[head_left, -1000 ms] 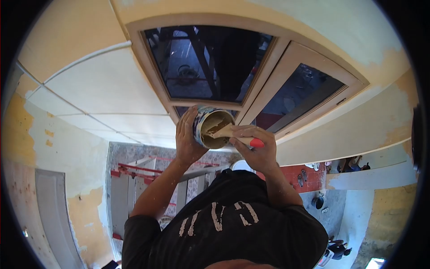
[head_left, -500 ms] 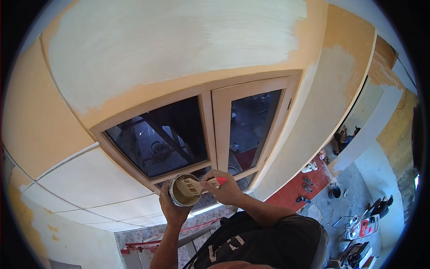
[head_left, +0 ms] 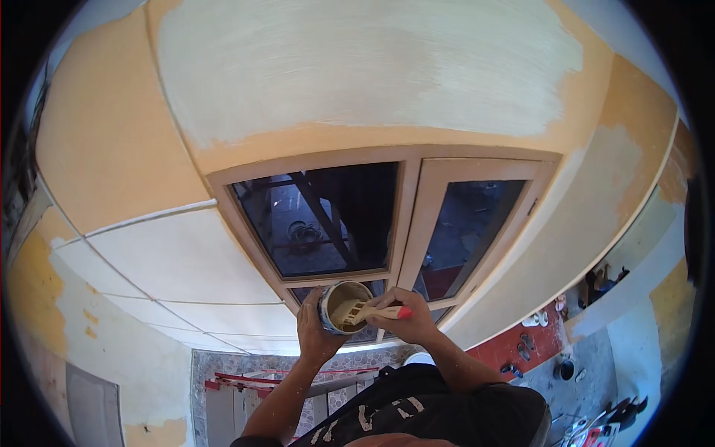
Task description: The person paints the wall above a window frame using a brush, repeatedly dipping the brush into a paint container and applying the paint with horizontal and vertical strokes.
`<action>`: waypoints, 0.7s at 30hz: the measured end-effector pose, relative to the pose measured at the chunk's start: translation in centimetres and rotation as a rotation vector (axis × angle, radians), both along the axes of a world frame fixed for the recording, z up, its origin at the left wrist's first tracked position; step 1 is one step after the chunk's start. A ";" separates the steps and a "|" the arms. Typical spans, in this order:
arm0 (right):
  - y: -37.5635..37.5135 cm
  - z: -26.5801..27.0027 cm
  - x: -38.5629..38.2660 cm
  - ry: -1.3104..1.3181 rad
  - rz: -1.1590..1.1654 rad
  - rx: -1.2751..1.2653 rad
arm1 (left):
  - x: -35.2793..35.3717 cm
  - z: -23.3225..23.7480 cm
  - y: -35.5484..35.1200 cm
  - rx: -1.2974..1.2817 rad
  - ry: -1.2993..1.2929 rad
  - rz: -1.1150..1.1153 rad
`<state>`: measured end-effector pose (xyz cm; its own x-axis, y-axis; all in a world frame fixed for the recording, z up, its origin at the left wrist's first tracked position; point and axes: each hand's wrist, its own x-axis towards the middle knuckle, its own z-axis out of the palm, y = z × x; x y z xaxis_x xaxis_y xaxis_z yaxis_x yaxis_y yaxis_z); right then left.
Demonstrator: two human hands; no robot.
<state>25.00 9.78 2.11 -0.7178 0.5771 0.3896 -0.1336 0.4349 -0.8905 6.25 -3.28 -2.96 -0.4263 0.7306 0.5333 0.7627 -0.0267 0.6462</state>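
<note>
My left hand (head_left: 316, 333) is wrapped round the side of a small paint can (head_left: 325, 316), its open top facing me. Pale cream paint coats the inside. Pinched by its handle in my right hand (head_left: 408, 316) is a paintbrush (head_left: 371, 313) with a red handle end. The bristles dip inside the can against its inner wall. Both hands are in front of my chest, below a wood-framed window (head_left: 320, 216). Above the window, the orange wall (head_left: 246, 149) carries a broad patch of whitish paint (head_left: 357, 67).
Below me at left stands a grey ladder (head_left: 223, 413) with red parts. A hinged window sash (head_left: 477, 216) sits at right. Down on the floor lie sandals (head_left: 526, 346) on red tiles (head_left: 488, 354) and a black bucket (head_left: 564, 369). Another person (head_left: 605, 281) is far right.
My view has turned left, so the wall and window appear further right. The brush now reaches deeper into the can, and its handle lies flatter.
</note>
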 end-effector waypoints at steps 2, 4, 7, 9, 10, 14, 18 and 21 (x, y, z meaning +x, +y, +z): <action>-0.3 0.3 -0.2 -0.098 -0.145 -0.062 | -0.1 -0.2 0.0 0.007 0.010 0.004; 0.0 -0.7 -0.2 -0.076 -0.152 -0.140 | 0.0 -0.1 0.0 -0.006 0.045 -0.011; 0.0 -0.5 -0.7 -0.021 -0.179 -0.260 | 0.1 0.5 0.0 -0.004 0.053 0.007; 0.1 -0.6 -0.8 0.003 -0.190 -0.301 | 0.1 0.5 0.0 -0.003 0.073 0.019; 0.4 -0.9 -0.9 0.002 -0.216 -0.320 | -0.1 0.3 0.0 0.003 0.071 0.004; 0.3 -0.6 -0.9 -0.033 -0.286 -0.364 | -0.2 -0.2 0.2 0.015 0.046 -0.012; 0.4 -0.8 -0.4 -0.066 -0.278 -0.103 | 0.0 0.1 0.1 -0.025 0.024 -0.003; 0.8 -0.5 0.2 -0.095 -0.181 -0.124 | -0.1 -0.4 0.2 -0.029 0.024 -0.007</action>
